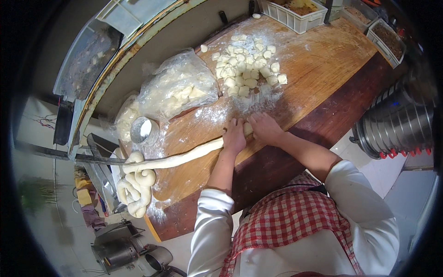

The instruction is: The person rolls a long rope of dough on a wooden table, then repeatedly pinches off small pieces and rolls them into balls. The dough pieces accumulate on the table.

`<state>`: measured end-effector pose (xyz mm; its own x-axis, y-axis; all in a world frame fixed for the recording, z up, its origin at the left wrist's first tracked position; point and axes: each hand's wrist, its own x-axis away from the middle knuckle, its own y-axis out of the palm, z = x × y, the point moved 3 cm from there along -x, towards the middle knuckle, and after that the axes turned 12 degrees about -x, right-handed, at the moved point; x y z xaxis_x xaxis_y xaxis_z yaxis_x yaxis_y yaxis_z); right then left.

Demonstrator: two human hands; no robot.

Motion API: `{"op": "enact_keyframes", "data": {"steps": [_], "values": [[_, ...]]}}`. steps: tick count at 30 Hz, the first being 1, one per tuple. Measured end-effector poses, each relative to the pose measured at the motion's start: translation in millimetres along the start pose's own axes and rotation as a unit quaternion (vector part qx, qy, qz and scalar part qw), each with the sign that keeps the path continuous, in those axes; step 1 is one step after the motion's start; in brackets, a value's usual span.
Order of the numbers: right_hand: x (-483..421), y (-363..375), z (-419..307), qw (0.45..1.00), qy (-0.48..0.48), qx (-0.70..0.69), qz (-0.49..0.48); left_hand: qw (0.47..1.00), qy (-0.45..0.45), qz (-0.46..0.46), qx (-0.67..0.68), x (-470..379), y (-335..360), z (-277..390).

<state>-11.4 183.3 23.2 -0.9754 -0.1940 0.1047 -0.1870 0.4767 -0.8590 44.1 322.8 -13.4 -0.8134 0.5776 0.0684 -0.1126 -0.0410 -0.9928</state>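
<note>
A long rope of dough (pixel 187 156) runs across the floured wooden board (pixel 193 180). My left hand (pixel 235 134) is curled over the rope near its right end. Just to the right, my right hand (pixel 265 128) bends its fingers over the end of the same rope, with a short bit of dough showing between the hands. At its left, the rope joins a coiled heap of thick dough (pixel 134 194) by the board's edge. Beyond my hands lies a pile of small cut dough pieces (pixel 238 65), dusted with flour.
Plastic-wrapped dough (pixel 180 86) lies at the back left, beside a round metal container (pixel 144 131). A white plastic crate (pixel 297 17) and a tub of brown filling (pixel 386 41) stand along the far right. Stacked metal steamers (pixel 398 117) rise right of the table.
</note>
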Motion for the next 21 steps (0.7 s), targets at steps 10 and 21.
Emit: {"op": "enact_keyframes", "data": {"steps": [10, 21], "values": [[-6.5, -4.5, -2.7, 0.913, 0.140, -0.310, 0.223, 0.997, -0.071, 0.020, 0.037, -12.5, -14.6, 39.5], [-9.3, 0.9, -21.0, 0.997, 0.004, -0.035, 0.071, 0.996, 0.024, -0.074, -0.048, 11.7, -33.8, -13.0]]}}
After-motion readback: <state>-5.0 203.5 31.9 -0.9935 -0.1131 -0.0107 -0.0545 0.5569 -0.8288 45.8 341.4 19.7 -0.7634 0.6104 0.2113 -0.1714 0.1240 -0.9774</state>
